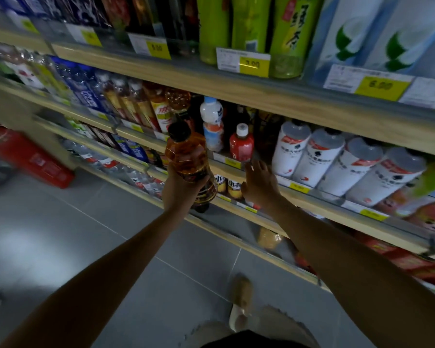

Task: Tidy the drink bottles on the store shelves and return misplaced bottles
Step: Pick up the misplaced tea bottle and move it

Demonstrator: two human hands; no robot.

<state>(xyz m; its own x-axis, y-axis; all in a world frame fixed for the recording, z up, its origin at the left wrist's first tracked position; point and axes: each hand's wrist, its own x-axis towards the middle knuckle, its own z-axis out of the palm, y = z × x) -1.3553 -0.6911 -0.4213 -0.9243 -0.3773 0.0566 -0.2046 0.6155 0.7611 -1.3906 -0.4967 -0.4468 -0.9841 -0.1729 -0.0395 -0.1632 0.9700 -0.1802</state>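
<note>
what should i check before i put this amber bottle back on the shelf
1. Left hand grips the amber bottle: ok.
2. Its cap is on: ok.
3. Right hand free, open by the shelf edge: ok.
4. Similar bottles seen on that shelf behind: ok.
5. Free slot in their row: cannot tell.
6. Red bottle near the right hand stands upright: ok.
</note>
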